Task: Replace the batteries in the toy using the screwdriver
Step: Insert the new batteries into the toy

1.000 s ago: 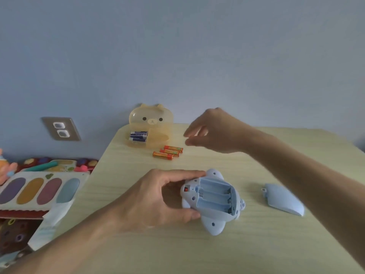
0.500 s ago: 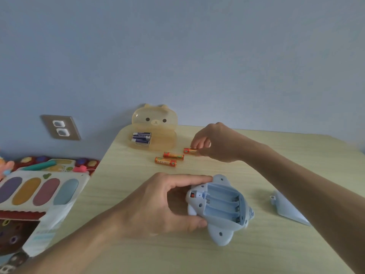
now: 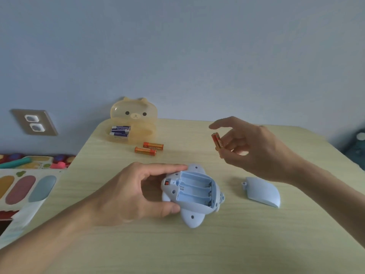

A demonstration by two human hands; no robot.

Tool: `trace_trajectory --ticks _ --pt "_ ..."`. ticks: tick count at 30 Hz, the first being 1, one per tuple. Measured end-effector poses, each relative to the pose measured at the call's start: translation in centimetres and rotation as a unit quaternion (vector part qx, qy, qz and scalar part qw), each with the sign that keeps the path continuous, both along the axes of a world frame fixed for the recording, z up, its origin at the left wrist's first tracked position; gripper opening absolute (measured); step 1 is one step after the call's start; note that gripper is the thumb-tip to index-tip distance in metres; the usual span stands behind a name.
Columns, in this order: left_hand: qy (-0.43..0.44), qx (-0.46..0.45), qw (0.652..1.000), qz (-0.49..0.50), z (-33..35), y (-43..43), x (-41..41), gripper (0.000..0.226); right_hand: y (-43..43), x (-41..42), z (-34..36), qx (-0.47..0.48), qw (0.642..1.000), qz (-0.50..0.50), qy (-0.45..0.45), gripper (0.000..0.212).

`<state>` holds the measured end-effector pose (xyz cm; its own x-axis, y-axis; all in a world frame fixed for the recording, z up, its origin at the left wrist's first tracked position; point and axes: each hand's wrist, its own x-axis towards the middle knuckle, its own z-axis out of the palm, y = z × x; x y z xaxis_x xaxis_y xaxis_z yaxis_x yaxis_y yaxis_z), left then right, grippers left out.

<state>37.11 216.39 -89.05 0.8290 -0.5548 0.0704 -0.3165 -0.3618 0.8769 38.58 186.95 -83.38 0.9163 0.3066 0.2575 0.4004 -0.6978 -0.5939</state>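
The left hand (image 3: 126, 192) grips the pale blue toy (image 3: 192, 196) by its near end, thumb underneath and fingers curled over the far edge, steadying it belly-up on the tabletop (image 3: 197, 244). Its battery compartment (image 3: 195, 186) lies open and empty, with three bare slots and their springs showing. The right hand (image 3: 254, 151) hovers to the right of the left hand, above and beyond the toy. It pinches one orange battery (image 3: 217, 141) between thumb and middle fingers, with the index finger stretched out free. That battery stands nearly upright and touches nothing but the fingers.

The opening half of the job looks done. The compartment cover (image 3: 262, 191) is off and lies on the tabletop below the right wrist, apart from the toy. No screwdriver or screw is in view. Two more orange batteries (image 3: 153, 145) lie side by side beyond the left hand. Farther beyond them a bear-shaped box (image 3: 146, 131) holds a pack of blue batteries (image 3: 120, 131).

I cannot tell whether the orange cells are the fresh set or the spent one. Either way, all three slots need filling, then the cover must go back on and be screwed down
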Motion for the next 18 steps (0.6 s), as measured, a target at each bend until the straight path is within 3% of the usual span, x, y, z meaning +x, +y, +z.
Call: trace_trajectory --ticks 8,18 --pt "-0.015 -0.022 1.000 -0.009 -0.1 -0.1 0.0 0.068 1.1 -4.5 0.4 0.075 0.993 0.075 -0.059 0.036" --pt "-0.020 -0.025 0.999 -0.015 0.2 -0.3 -0.3 0.064 3.5 -4.0 -1.7 -0.129 0.958 0.154 -0.204 0.024"
